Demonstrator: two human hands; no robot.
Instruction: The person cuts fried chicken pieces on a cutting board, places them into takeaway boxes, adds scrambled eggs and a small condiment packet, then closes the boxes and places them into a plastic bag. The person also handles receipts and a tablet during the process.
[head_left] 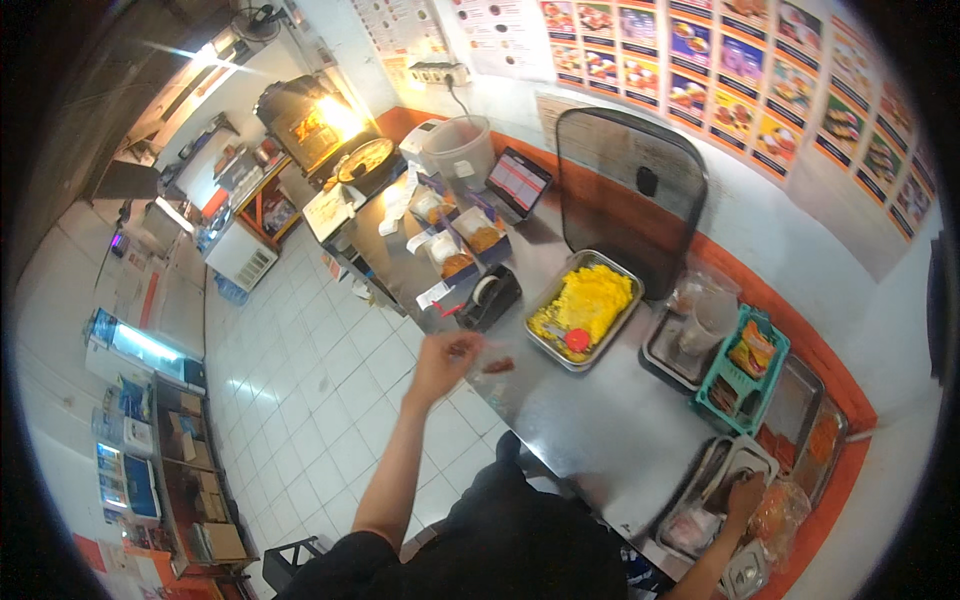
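My left hand (442, 368) is raised at the near edge of the steel counter, its fingers pinched on a small clear plastic bag. A reddish-brown lump (497, 366) shows in the bag. My right hand (744, 496) reaches into a steel food pan (765, 462) at the right end of the counter. Its fingertips are low in the pan, and whatever they touch is hidden. Beside that pan, a second metal tray (672, 530) holds clear plastic bags. A plastic bag with orange contents (787, 515) lies at its right.
A steel tray of yellow food (590, 310) with a red round item stands mid-counter. Behind it leans a dark mesh cover (630, 185). A turquoise basket (742, 370) holds packets. Further left are a tape dispenser (490, 297), food boxes (480, 232) and a tablet (520, 182).
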